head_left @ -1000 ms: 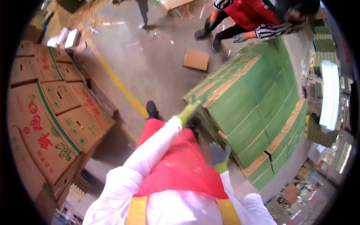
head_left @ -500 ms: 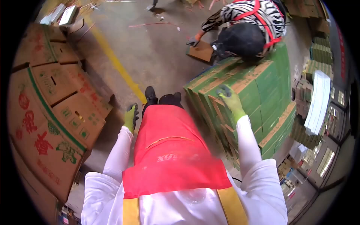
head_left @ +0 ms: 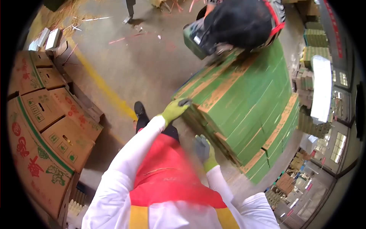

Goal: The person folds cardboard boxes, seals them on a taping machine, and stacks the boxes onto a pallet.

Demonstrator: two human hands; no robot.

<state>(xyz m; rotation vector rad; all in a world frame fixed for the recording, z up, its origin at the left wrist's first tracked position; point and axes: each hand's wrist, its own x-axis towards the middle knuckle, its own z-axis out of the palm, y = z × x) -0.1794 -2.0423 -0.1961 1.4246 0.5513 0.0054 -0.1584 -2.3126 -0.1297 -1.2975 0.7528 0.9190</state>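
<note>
A large stack of flat green cartons [head_left: 244, 114] with brown cardboard edges stands in front of me to the right. My left hand [head_left: 176, 109], in a yellow-green glove with grey fingertips, reaches across my body to the stack's near left corner. Its fingers lie against the carton edges there, and I see no single carton lifted. Lower down, my right hand [head_left: 205, 150], gloved alike, is beside the stack's near side. Its fingers are stretched and slightly blurred, with nothing visible in them; whether it touches the cartons I cannot tell.
A co-worker in a black cap [head_left: 242, 23] bends over the far end of the stack, beside a dark green object [head_left: 194, 40]. Printed brown boxes [head_left: 57, 152] are piled at left. A yellow line [head_left: 99, 80] and scraps mark the floor. More green stacks [head_left: 316, 57] stand at right.
My left hand has swung from my left side across to the stack's corner. My right hand has left the stack's top and dropped beside it. The co-worker's brown board is out of sight.
</note>
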